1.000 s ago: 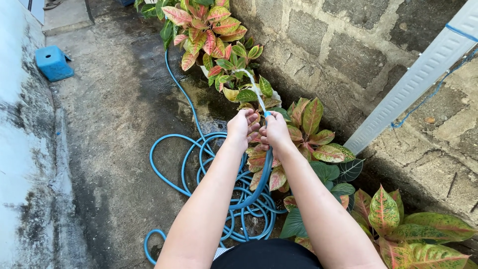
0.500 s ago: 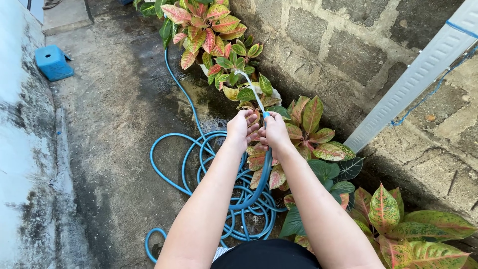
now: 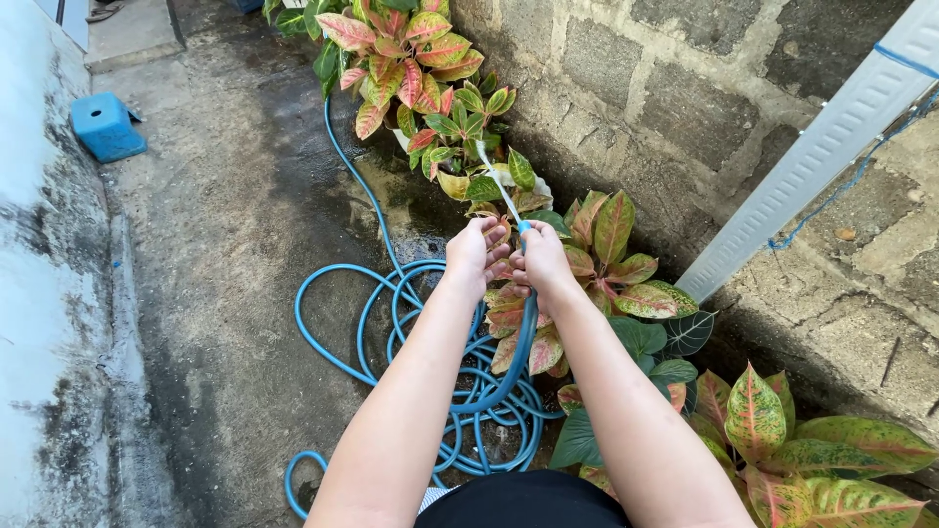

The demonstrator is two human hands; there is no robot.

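Observation:
My right hand (image 3: 541,259) grips the end of a blue garden hose (image 3: 521,337), and a thin stream of water (image 3: 497,183) shoots from it toward a small plant (image 3: 468,147) with green and pink leaves. My left hand (image 3: 476,251) is cupped right beside the nozzle end, fingers curled and touching the right hand. The rest of the hose lies in loose coils (image 3: 411,332) on the wet concrete below my arms and runs off along the plants toward the top.
Red-pink and green leafy plants (image 3: 401,54) line the foot of a grey block wall (image 3: 665,98). A white slanted rail (image 3: 812,156) with blue cord leans on the wall. A blue plastic block (image 3: 106,125) lies at upper left beside a pale wall (image 3: 39,274).
Both hands stay put on the hose end. The water stream has straightened and now aims slightly more to the right, onto the small plant.

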